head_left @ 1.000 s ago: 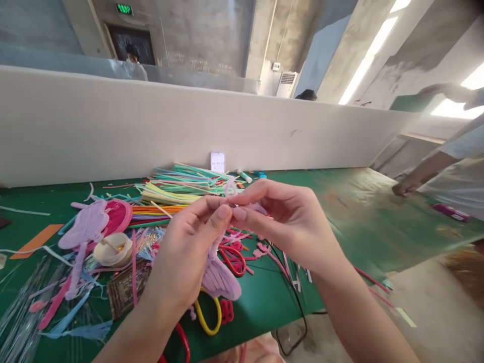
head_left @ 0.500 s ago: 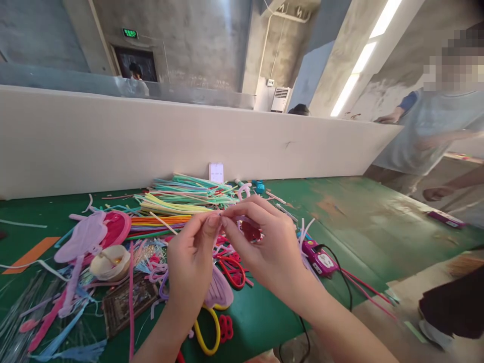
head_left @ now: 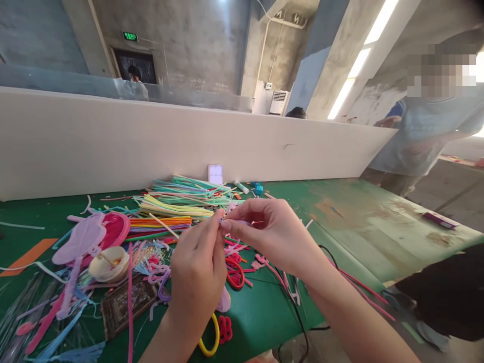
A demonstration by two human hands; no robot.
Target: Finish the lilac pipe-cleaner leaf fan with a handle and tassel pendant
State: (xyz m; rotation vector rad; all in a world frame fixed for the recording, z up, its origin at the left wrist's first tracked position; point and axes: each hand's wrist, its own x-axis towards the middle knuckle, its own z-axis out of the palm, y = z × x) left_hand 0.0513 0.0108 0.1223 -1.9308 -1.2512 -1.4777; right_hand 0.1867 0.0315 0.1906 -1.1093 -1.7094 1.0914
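- At the centre of the clock, your left hand point(head_left: 198, 272) and right hand point(head_left: 272, 237) are meeting at the fingertips, both pinching narrowly on a lilac strand point(head_left: 243, 222); the exact bit between them is too small to tell.
- You are probably gripping it from both sides to keep something so soft steady.
- At six o'clock, a lilac petal shape point(head_left: 224, 301) is showing below your left hand; whether it is joined to the strand, I cannot tell.
- Between nine and eleven, green sticks point(head_left: 189, 189) and yellow sticks point(head_left: 170, 204) are lying in bunches, likely sorted by colour for easy picking.
- Past eight, a cup point(head_left: 109, 264) is standing on the green table point(head_left: 280, 302).
- At twelve, a phone point(head_left: 215, 174) is standing upright before a white partition point(head_left: 151, 138).
- Towards two, a person point(head_left: 423, 133) is standing beyond the table.
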